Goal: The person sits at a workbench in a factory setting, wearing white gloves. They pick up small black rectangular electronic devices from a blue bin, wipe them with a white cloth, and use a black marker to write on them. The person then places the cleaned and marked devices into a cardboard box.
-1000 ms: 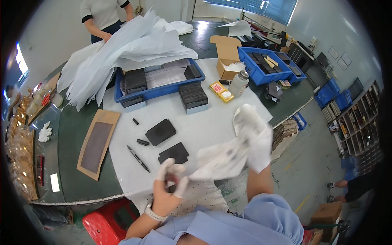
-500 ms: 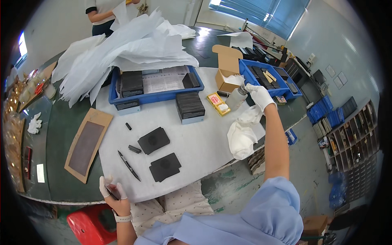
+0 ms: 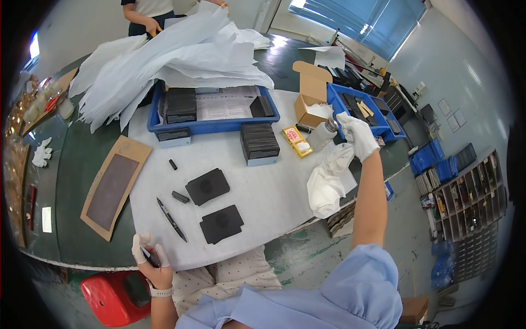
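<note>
My left hand (image 3: 152, 263), with white covers on its fingertips, holds a dark pen (image 3: 149, 256) at the table's near edge. My right hand (image 3: 356, 136), in a white glove, is reached out to the far right with its fingers bent together. Its fingertips are close beside the grey cap of a translucent bottle (image 3: 321, 137); what they pinch, if anything, is hidden. A crumpled white cloth (image 3: 327, 183) lies just below that hand. Two small stacks of black cards, an upper stack (image 3: 207, 186) and a lower stack (image 3: 221, 224), lie before me, beside a black marker (image 3: 172, 220).
A blue tray (image 3: 213, 128) and a block of black cards (image 3: 259, 143) stand beyond. A yellow box (image 3: 297, 142), an open carton (image 3: 311, 109) and more blue bins (image 3: 335, 98) are at right. A framed panel (image 3: 116, 186) lies left. Behind white sheets (image 3: 175, 60) stands another person.
My right hand has drawn slightly right and down from the bottle's cap. The left hand keeps hold of the pen. The view has shifted a little, and the other person's arm is lower.
</note>
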A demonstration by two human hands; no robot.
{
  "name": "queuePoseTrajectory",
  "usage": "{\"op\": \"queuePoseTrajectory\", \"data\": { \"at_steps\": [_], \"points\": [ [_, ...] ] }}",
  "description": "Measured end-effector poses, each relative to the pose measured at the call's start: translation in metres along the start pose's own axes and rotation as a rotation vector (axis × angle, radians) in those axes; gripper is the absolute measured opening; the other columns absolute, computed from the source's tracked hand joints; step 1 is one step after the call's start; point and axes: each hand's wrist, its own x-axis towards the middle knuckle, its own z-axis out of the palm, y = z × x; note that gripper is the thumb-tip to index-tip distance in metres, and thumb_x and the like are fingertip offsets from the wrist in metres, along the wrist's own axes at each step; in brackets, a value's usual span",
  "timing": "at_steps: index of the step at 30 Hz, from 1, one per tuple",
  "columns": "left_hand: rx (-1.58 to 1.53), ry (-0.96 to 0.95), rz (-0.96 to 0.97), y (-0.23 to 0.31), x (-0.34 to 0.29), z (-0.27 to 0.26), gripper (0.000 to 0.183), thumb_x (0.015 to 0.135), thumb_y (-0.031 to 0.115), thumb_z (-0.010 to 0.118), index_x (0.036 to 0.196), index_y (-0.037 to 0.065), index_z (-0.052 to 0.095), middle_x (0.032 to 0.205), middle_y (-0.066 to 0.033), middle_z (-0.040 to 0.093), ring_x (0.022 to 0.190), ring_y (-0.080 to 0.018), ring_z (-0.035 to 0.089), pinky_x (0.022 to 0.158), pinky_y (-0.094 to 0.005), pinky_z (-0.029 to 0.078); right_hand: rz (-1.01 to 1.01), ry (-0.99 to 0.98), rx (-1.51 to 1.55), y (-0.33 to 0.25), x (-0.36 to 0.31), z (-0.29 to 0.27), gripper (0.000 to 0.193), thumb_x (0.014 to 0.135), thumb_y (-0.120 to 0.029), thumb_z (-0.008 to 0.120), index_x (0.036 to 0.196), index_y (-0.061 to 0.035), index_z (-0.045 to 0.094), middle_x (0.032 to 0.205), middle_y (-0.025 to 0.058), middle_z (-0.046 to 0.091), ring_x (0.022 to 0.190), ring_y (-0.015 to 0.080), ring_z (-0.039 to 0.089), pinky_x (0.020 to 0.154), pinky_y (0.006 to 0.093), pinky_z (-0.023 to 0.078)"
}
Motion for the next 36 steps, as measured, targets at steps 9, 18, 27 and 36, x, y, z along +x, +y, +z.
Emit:
{"op": "queuePoseTrajectory", "data": {
  "at_steps": [9, 18, 27, 36],
  "points": [
    [0.042, -0.01, 0.064, -0.001, -0.003, -0.009, 0.064, 0.083, 0.011, 0.064, 0.14, -0.005, 0.039, 0.114, -0.0151, 0.057, 0.086, -0.023, 0.05, 0.077, -0.0325, 0.044, 0.119, -0.042, 0.265, -0.023, -0.051, 0.054, 0.043, 0.077, -0.002, 0.06, 0.12, 0.0009, 0.059, 0.069, -0.0025, 0.051, 0.045, 0.0059, 0.039, 0.04, 0.0197, 0.031],
    [0.174, -0.099, 0.318, 0.018, 0.014, -0.007, 0.062, 0.075, 0.018, 0.07, 0.129, -0.005, 0.049, 0.099, -0.018, 0.062, 0.081, -0.0349, 0.055, 0.073, -0.0419, 0.044, -0.155, 0.093, -1.076, 0.073, -0.011, 0.083, 0.034, 0.087, -0.004, 0.049, 0.117, 0.0011, 0.065, 0.117, 0.0147, 0.067, 0.108, 0.0255, 0.064, 0.089, 0.034, 0.049],
    [0.3, -0.166, 0.291, 0.027, 0.02, -0.009, 0.071, 0.066, 0.03, 0.082, 0.124, 0.0, 0.055, 0.097, -0.0132, 0.064, 0.08, -0.0322, 0.058, 0.074, -0.0412, 0.046, -0.123, -0.027, -1.054, 0.113, 0.032, 0.059, 0.031, 0.09, -0.017, 0.052, 0.114, -0.0071, 0.068, 0.103, 0.0215, 0.069, 0.098, 0.0358, 0.066, 0.083, 0.041, 0.05],
    [0.323, -0.139, 0.234, 0.029, 0.015, -0.008, 0.08, 0.057, 0.045, 0.086, 0.119, 0.002, 0.06, 0.1, -0.0096, 0.062, 0.082, -0.0292, 0.055, 0.074, -0.038, 0.045, -0.099, -0.029, -1.046, 0.1, 0.031, 0.059, 0.034, 0.092, -0.015, 0.058, 0.12, 0.0037, 0.062, 0.116, 0.0215, 0.066, 0.109, 0.0229, 0.063, 0.093, 0.0306, 0.045]
  ]
}}
